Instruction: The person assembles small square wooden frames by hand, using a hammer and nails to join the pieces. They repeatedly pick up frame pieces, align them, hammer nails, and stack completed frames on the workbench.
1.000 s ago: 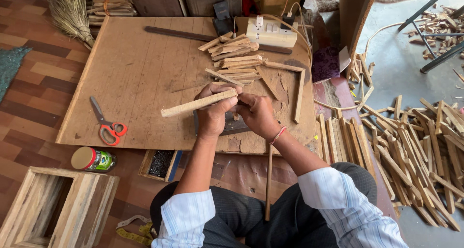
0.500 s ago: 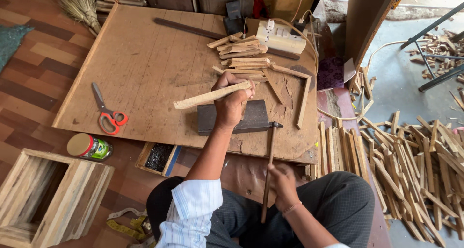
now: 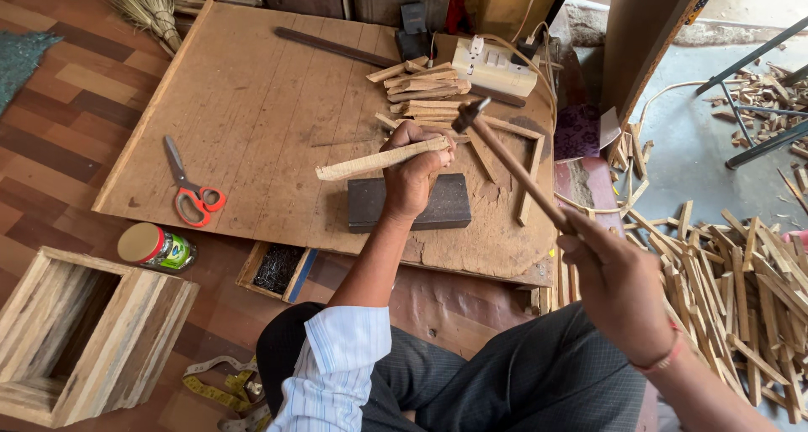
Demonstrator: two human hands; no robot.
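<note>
Left hand (image 3: 412, 175): fingers closed around a long pale wooden strip (image 3: 379, 159), held level just above a dark rectangular block (image 3: 408, 203).
Right hand (image 3: 619, 285): fingers wrapped round the handle of a wooden-handled hammer (image 3: 513, 167), its head raised near the strip's right end.
Block: laid on a large brown plywood board (image 3: 261, 104).
Nearby: red-handled scissors (image 3: 189, 188) seen on the board; a heap of pale wooden slats (image 3: 741, 280) spread on the floor at right.

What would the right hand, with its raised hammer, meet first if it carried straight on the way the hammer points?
Probably the end of the pale wooden strip held by the left hand above the dark rectangular block; the right hand aims the wooden-handled hammer there, though depth is unclear.
</note>
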